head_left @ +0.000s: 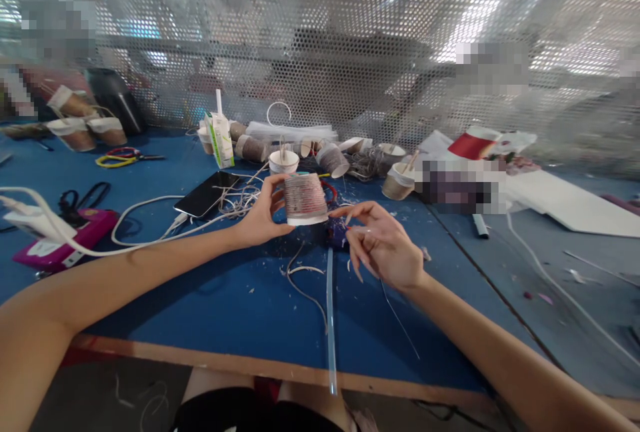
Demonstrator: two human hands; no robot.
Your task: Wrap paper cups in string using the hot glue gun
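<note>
My left hand point(263, 213) is wrapped round the left side of a small cup point(306, 199) wound with grey and pinkish cord, its white rim facing down. Just right of the cup, my right hand point(383, 242) has its fingers curved and apart, with the index fingertip close to the cup's lower right edge. Whether a fine thread lies between its fingers is too small to tell. A dark blue object point(337, 233) sits partly hidden behind the right fingers. Below it, a clear glue stick point(331, 325) reaches over the table's front edge, beside a loose grey cord point(309, 297).
A black phone point(207, 194) and tangled white cable lie to the left, near a magenta power strip point(75, 240). Several cord-wound cups, a drink carton point(220, 139) and scissors point(127, 157) stand or lie farther back, before a perforated metal screen point(310, 39).
</note>
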